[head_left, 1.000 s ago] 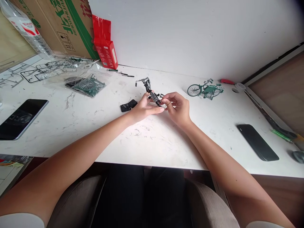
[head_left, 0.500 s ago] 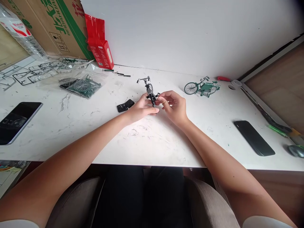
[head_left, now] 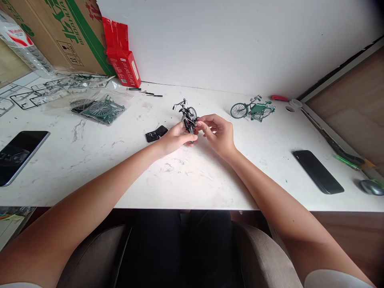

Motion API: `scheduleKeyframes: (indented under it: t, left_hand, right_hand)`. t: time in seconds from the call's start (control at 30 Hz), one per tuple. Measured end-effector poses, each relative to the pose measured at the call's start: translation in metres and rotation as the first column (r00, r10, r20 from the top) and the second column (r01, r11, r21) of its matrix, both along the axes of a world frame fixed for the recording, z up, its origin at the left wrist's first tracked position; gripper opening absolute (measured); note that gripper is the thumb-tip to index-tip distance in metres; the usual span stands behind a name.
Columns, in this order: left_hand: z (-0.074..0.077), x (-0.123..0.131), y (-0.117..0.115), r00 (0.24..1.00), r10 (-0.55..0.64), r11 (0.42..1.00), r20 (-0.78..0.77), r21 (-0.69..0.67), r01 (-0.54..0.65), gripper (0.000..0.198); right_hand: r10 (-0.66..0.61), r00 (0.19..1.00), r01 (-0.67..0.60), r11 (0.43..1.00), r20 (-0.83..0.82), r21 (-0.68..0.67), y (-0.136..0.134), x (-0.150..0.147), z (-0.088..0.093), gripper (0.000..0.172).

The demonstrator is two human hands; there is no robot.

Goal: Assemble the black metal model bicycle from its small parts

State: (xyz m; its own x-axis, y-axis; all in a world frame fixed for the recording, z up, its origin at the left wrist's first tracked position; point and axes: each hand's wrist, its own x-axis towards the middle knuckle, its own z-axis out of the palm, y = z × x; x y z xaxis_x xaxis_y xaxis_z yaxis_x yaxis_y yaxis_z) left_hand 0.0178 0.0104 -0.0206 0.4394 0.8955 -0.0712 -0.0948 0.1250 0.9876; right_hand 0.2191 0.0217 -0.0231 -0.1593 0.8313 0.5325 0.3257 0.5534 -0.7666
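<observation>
A small black model bicycle (head_left: 190,117) is held over the middle of the table, its handlebar pointing up and to the left. My left hand (head_left: 179,137) grips its lower end between thumb and fingers. From the other side, my right hand (head_left: 214,130) pinches at the bicycle's side with thumb and forefinger; whether a small part sits between those fingertips I cannot make out. Beside my left hand lie two flat black pieces (head_left: 156,134). A green model bicycle (head_left: 254,108) stands farther back on the right.
Clear bags with green and black parts (head_left: 100,110) and part frames (head_left: 36,96) lie at the left, near a red box (head_left: 123,60) and a carton (head_left: 69,36). Phones lie left (head_left: 22,156) and right (head_left: 318,171). A mouse (head_left: 372,187) is at the far right.
The black model bicycle has turned in my hands, so more of its wheel shows from the side. Both hands have shifted only slightly. The whole view has moved a little.
</observation>
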Motion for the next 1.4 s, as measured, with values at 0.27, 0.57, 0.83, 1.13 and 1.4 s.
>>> scheduleKeyframes:
  t: [0.27,0.57,0.83,1.13,1.4]
  left_hand:
    - [-0.007,0.002,-0.001,0.993,0.034,0.997,-0.109,0.078,-0.026,0.053]
    - [-0.010,0.004,0.001,1.000,0.026,0.998,-0.008,0.062,-0.025,0.053]
    - [-0.006,0.003,0.000,0.996,0.086,0.996,0.036,-0.024,-0.085,0.045]
    - [-0.006,0.000,0.002,0.994,0.050,0.998,0.096,-0.035,-0.047,0.022]
    - [0.000,-0.004,0.006,0.967,0.095,0.975,0.235,-0.218,-0.043,0.012]
  right_hand:
    - [-0.029,1.000,0.029,1.000,0.006,0.010,0.000,-0.001,0.001,0.042]
    - [-0.007,0.999,0.006,0.999,-0.048,-0.032,-0.002,-0.002,0.001,0.039]
    - [0.012,0.999,-0.011,1.000,0.047,-0.014,-0.001,-0.001,0.002,0.036]
    - [0.066,0.982,-0.063,0.998,0.180,-0.020,-0.003,0.003,0.012,0.019]
    - [0.277,0.886,-0.252,0.961,0.371,-0.117,0.000,0.013,0.015,0.019]
